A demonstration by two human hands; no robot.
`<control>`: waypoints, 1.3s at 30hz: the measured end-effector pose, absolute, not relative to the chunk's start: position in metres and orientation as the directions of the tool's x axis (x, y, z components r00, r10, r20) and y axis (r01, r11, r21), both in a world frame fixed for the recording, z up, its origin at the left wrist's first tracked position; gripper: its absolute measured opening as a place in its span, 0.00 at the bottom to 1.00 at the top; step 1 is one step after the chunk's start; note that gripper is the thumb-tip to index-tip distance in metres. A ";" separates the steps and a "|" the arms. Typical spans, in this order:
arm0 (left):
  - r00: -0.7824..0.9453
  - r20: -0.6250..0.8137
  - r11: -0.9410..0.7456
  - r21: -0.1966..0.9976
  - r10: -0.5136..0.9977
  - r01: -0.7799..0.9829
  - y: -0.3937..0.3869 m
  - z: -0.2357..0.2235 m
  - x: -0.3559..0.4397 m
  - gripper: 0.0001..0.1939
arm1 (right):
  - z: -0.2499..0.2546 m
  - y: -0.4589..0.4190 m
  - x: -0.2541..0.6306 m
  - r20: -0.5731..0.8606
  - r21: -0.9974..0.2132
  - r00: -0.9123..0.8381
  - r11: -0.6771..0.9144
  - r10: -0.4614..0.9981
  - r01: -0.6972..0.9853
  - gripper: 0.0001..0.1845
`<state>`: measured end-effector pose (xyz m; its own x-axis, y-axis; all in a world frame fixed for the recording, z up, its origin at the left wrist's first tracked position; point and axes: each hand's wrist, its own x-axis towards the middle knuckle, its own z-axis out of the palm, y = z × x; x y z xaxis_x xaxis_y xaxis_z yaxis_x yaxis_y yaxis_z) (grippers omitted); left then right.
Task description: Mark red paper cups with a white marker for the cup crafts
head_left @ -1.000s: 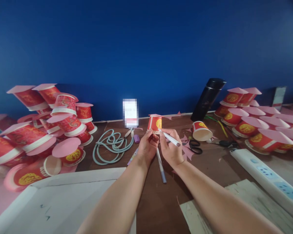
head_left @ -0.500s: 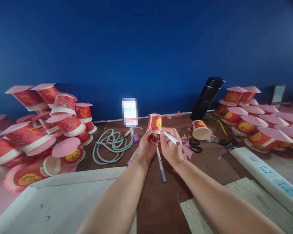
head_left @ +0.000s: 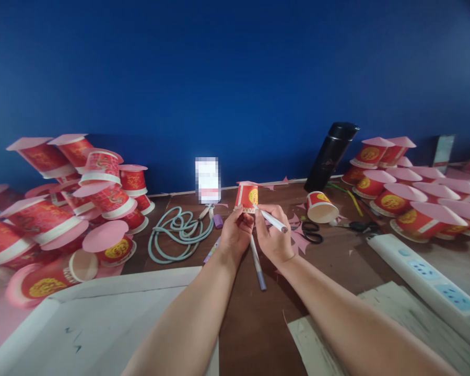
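My left hand (head_left: 237, 231) grips the lower rim of a red paper cup (head_left: 246, 194), which is upside down with a pink paper piece on top and a gold emblem on its side. In my right hand (head_left: 274, 234) is a white pen (head_left: 273, 219), held like a writing tool; its front end meets the cup near the rim. The fingers hide the exact contact. Below the hands, a second pen (head_left: 258, 267) with a grey end lies on the brown table (head_left: 254, 334).
Red cups with pink tops are heaped at left (head_left: 105, 167) and right (head_left: 399, 201). A loose cup (head_left: 321, 208), scissors (head_left: 312, 233), pink scraps (head_left: 298, 241), a black flask (head_left: 331, 156), a pale blue cable (head_left: 176, 235), a phone (head_left: 208, 180) and a power strip (head_left: 426, 274) surround the hands.
Almost nothing differs. The whole view has shifted very slightly, while both hands keep the same hold on the cup and pen.
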<state>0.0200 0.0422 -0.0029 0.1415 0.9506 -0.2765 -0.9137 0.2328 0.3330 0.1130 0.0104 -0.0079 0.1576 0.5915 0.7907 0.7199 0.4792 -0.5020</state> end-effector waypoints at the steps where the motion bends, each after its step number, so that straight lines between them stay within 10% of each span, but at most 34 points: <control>1: 0.143 -0.280 0.237 0.337 0.949 -0.911 0.042 -0.003 0.020 0.03 | -0.008 0.010 0.113 0.788 -0.505 0.158 0.478 0.595 0.719 0.06; 39: 0.115 -0.286 0.215 0.347 0.951 -0.913 0.041 -0.002 0.019 0.03 | -0.006 0.009 0.113 0.751 -0.535 0.175 0.431 0.636 0.727 0.06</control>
